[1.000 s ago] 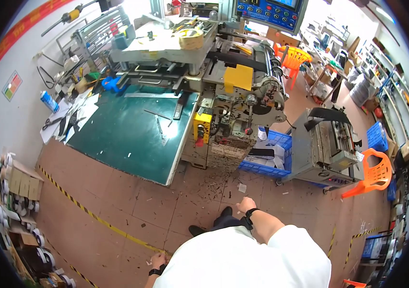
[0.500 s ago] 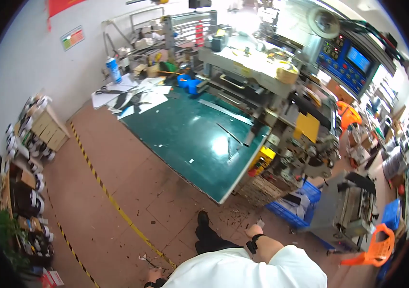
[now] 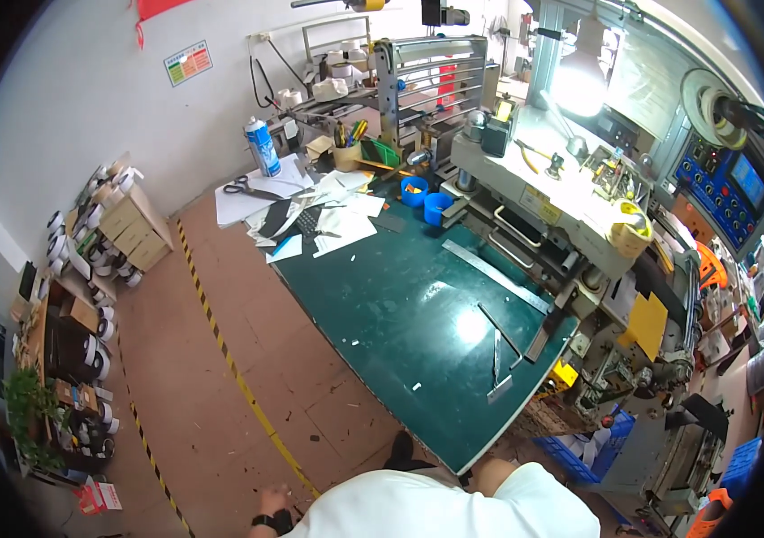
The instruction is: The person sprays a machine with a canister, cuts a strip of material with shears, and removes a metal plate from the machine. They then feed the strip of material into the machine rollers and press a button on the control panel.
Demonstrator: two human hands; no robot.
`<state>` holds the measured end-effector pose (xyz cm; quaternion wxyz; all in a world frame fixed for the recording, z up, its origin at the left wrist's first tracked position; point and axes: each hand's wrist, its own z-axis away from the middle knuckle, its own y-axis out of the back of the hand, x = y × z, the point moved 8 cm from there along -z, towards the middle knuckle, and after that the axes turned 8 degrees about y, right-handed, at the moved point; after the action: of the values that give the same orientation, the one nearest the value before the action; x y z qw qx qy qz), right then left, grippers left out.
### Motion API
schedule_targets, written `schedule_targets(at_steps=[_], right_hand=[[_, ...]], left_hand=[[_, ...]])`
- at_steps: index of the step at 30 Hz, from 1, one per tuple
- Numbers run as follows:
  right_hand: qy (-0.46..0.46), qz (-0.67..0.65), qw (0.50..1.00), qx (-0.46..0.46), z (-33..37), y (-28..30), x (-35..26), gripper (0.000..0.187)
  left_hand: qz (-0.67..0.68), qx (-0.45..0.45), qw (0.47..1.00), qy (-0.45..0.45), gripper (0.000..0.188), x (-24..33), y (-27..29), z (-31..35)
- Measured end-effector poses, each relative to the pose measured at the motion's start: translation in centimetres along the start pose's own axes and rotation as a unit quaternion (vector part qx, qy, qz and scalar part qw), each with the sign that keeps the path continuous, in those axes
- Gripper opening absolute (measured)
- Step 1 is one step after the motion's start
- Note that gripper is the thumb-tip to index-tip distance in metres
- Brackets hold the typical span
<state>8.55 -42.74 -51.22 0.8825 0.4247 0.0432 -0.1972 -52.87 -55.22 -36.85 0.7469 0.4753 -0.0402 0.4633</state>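
My left hand [image 3: 274, 504] hangs low beside my white shirt, over the floor; it is blurred, and whether its fingers hold anything does not show. Only part of my right forearm [image 3: 493, 475] is visible, at the near corner of the green tabletop [image 3: 382, 314]; the hand itself is hidden. A steel ruler [image 3: 496, 276] lies across the tabletop by the machine. Nearer to me are a bent hex key [image 3: 500, 335] and a slim metal tool [image 3: 496, 357]. Scissors [image 3: 252, 187] rest on scattered paper sheets [image 3: 342, 224] at the far left of the table.
A blue-and-white spray can [image 3: 262, 148] stands behind the papers, with two blue cups [image 3: 425, 199] farther right. A press-like machine [image 3: 525, 193] borders the table's right side. Below is a blue crate [image 3: 592, 453]. Shelves of rolls [image 3: 86, 345] line the left wall; yellow-black tape [image 3: 220, 345] marks the floor.
My view has shifted, and I am closer to the table. My right hand, earlier visible near the crate holding something small and pale, has gone out of sight at the table's corner.
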Motion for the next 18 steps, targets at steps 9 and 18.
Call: schedule_targets(at_steps=[9, 18], right_hand=[[0.105, 0.071, 0.987, 0.101, -3.1, 0.4, -6.1, 0.049], [0.083, 0.037, 0.972, 0.218, 1.8, -2.2, -4.3, 0.05]], left_hand=[[0.246, -0.005, 0.967, -0.062, 0.026, 23.3, 12.8, -10.1], [0.212, -0.046, 0.891, -0.398, 0.015, 49.0, 21.2, -14.7]])
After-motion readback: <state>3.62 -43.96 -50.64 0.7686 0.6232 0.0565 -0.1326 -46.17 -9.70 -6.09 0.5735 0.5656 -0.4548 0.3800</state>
